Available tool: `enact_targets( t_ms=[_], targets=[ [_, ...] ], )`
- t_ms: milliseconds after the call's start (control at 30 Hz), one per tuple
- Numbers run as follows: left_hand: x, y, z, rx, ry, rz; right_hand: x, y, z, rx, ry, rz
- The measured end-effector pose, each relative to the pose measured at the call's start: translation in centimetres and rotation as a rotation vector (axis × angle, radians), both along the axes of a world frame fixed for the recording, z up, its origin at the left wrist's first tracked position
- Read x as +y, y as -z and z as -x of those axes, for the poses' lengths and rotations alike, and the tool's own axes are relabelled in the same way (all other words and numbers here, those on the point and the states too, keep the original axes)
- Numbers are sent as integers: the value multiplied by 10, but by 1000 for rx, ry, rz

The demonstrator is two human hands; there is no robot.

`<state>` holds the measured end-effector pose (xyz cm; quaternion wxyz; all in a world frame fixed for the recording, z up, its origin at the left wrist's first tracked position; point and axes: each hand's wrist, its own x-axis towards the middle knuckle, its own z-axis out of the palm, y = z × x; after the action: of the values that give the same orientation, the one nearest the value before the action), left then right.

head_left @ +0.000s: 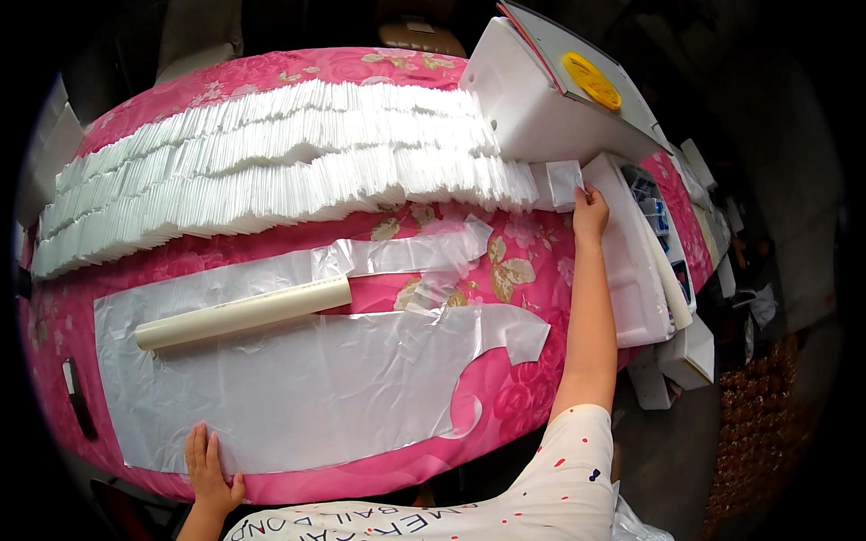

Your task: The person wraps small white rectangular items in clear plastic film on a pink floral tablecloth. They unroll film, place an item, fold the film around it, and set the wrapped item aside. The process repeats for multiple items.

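Observation:
My left hand (210,471) lies flat with its fingers apart on the near edge of a silvery translucent plastic bag (298,392) with cut-out handles, spread across the table. My right arm reaches out to the far right. There my right hand (591,215) pinches the edge of a small flat white square packet (566,184), at the right end of the packet rows. Three long rows of thin white packets (271,185) stand on edge, packed tightly, across the far half of the table. A cream plastic tube (244,314) rests on the bag.
A pink flowered cloth (514,397) covers the table. At the far right stands a white foam box (532,108), with a yellow oval lid (592,81) on the board over it. A second white foam box (631,279) holds small blue items. A dark-handled tool (79,398) lies left.

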<state>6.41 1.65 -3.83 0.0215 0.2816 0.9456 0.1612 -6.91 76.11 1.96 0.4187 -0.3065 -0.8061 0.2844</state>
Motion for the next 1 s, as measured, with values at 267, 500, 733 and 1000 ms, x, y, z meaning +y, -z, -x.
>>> enact_targets(
  t_ms=[267,500,733,1000],
  targets=[
    [-4,2,-3,10,-2,34,-15,20,54,-645,268,-568],
    [0,-1,3,-2,9,6,-15,6,45,-546,268,-641],
    [1,-6,2,3,-26,0,-306,-5,32,-205,-988,-470],
    [5,-11,4,18,11,-67,-417,30,-7,-497,-1127,-521]
  ],
)
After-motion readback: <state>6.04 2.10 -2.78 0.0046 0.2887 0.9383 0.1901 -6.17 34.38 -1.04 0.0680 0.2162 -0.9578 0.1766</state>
